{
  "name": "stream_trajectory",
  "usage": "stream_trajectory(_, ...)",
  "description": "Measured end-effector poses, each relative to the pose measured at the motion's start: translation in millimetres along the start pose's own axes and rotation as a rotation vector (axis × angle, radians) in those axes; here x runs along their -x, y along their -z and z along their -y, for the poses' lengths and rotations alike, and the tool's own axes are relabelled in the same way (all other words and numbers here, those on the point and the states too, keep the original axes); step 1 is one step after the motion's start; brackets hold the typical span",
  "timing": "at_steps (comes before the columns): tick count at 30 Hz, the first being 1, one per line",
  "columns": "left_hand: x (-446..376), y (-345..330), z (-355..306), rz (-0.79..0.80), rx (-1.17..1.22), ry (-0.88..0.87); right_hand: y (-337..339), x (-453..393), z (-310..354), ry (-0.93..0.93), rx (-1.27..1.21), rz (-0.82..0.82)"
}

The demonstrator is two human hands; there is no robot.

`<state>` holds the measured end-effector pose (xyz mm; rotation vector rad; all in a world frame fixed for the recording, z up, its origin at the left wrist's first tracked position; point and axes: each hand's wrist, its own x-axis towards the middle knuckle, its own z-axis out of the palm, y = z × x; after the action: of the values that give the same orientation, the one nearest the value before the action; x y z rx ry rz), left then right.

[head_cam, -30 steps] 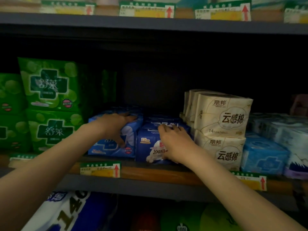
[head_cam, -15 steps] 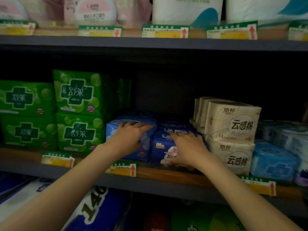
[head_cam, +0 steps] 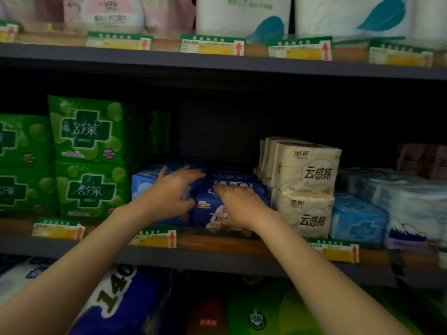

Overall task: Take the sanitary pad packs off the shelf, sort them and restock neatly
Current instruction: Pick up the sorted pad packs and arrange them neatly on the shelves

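A: Where are the hands?

B: Both on the two blue packs at the middle of the shelf (head_cam: 217,245). The left hand (head_cam: 169,194) lies over the light blue pack (head_cam: 145,182), fingers spread across its top and thumb down the front. The right hand (head_cam: 239,204) covers the dark blue pack (head_cam: 208,209) beside it, fingers curled over the top edge; whether it truly grips I cannot tell.

A: What could go wrong?

B: The blue packs sit tight between the green packs (head_cam: 89,189) on the left and the cream packs (head_cam: 304,189) on the right. Drag them out fast and a neighbour could come along. The cream stack is two high, so its upper pack could tip toward the near edge.

A: Anything else?

B: More blue packs seem to lie farther back in the dark. Pulling the front ones may skew those. The soft wrap could also slip under spread fingers.
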<state>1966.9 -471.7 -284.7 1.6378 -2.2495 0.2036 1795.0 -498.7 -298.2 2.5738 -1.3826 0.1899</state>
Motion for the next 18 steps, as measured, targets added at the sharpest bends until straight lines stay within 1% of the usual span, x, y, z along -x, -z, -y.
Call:
stream_trajectory(3, 5, 8, -15, 0.071, -0.061, -0.103, 10, 14, -2, -0.039, -0.105, -0.019)
stream_trajectory(5, 4, 14, -16, 0.093, -0.064, -0.114, 21, 31, -10, -0.078, -0.176, -0.117)
stream_trajectory(6, 2, 17, -15, 0.101, -0.052, -0.118, 28, 41, -18, -0.108, -0.165, -0.214)
stream_trajectory(9, -3, 15, -22, 0.133, -0.041, -0.184, 43, 73, -56, -0.245, -0.105, -0.575)
stream_trajectory(10, -6, 14, -27, 0.149, -0.037, -0.207, 46, 81, -68, -0.289, -0.126, -0.656)
stream_trajectory(11, -10, 11, -35, 0.170, -0.036, -0.234, 45, 89, -80, -0.334, -0.152, -0.673)
stream_trajectory(12, -15, 9, -42, 0.195, -0.040, -0.261, 42, 96, -90, -0.372, -0.172, -0.629)
stream_trajectory(14, -27, 3, -56, 0.281, -0.060, -0.290, 29, 102, -104, -0.393, -0.210, -0.462)
stream_trajectory(15, -33, -1, -60, 0.327, -0.089, -0.295, 21, 103, -108, -0.373, -0.220, -0.413)
stream_trajectory(17, -43, -9, -63, 0.382, -0.180, -0.290, 10, 101, -113, -0.324, -0.218, -0.429)
stream_trajectory(18, -47, -12, -62, 0.383, -0.214, -0.281, 8, 99, -114, -0.309, -0.220, -0.451)
